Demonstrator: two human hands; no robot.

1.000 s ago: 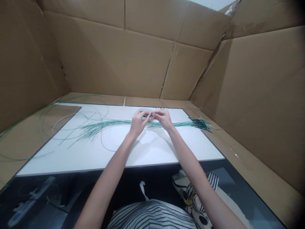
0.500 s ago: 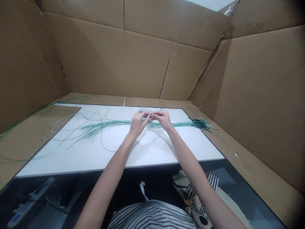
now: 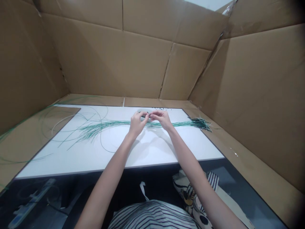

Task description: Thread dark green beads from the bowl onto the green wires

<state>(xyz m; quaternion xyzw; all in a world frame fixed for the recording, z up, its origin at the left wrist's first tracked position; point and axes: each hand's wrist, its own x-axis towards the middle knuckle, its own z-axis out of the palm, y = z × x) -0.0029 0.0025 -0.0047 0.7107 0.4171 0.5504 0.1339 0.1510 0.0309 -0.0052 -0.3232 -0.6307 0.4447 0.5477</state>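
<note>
My left hand [image 3: 138, 122] and my right hand [image 3: 162, 119] meet above the middle of the white board, fingertips almost touching. Both are closed in a pinch around something small and dark that is too tiny to name. Beneath them a long bundle of thin green wires [image 3: 111, 123] lies across the board, loose ends fanned out on the left. On the right the bundle finishes in a dense dark green tuft [image 3: 201, 123]. Just behind the fingers is a pale round dish [image 3: 143, 111], mostly hidden by my hands. Tiny black beads or bits [image 3: 162, 108] lie scattered beyond my right hand.
Stray wires [image 3: 101, 140] curl over the left part of the white board [image 3: 78, 162]. Cardboard walls [image 3: 145, 63] enclose the back and sides. Below the front edge are a power strip [image 3: 32, 203] at left and a patterned cloth bag [image 3: 186, 187] at right.
Both hands stay nearly in place, with only slight finger shifts at the pinch. The bundle and loose wires lie as before.
</note>
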